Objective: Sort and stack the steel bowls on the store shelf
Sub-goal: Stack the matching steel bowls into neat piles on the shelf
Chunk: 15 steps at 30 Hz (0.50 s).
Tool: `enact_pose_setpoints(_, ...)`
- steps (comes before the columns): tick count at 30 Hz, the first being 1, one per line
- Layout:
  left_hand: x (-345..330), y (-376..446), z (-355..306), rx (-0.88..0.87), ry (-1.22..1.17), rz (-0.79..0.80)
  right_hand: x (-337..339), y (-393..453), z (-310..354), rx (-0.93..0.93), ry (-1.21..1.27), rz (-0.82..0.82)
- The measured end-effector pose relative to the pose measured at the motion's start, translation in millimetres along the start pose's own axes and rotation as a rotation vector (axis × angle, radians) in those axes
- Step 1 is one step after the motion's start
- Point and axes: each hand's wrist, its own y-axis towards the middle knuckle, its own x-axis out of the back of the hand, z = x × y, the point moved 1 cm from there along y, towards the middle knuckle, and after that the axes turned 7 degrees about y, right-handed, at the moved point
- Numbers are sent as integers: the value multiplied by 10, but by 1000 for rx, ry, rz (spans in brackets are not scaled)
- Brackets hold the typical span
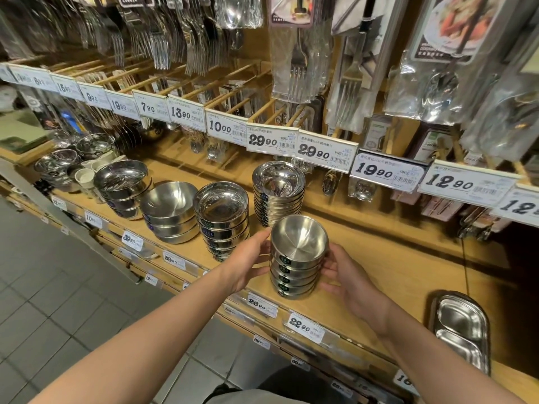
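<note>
A stack of small steel bowls (296, 259) stands between the two hands on the wooden shelf (388, 275), its axis upright with a slight lean, every bowl mouth-up and the top one showing its brushed inside. The left hand (250, 262) cups the stack's left side, fingers curled around the bowls; the right hand (345, 277) holds the right side the same way, fingers wrapped against the lower bowls. Just beyond the left hand stands a taller stack of straight-walled bowls (223, 220), and behind the fingertips a stack of shallow rimmed dishes (277, 193). Further left of the left hand sit a stack of wide bowls (170, 214) and a stack of shiny bowls (122, 186). Right of the right hand lies a divided steel tray (462, 330), near the shelf's front edge. Price tags (297, 323) line that edge below the wrists. Packaged forks (348, 80) hang above, over a rail of larger price labels (316, 153). Grey floor tiles (58, 301) show under the left forearm.
</note>
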Motion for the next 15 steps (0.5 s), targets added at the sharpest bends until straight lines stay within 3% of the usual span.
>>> enact_pose_setpoints(7,15,-103,-100,-5,33,-46,58,5,55,-5,23,-33)
enact_pose_setpoints(15,382,-239,-848,-223,24,-22,194,305,519,44,-6,-88)
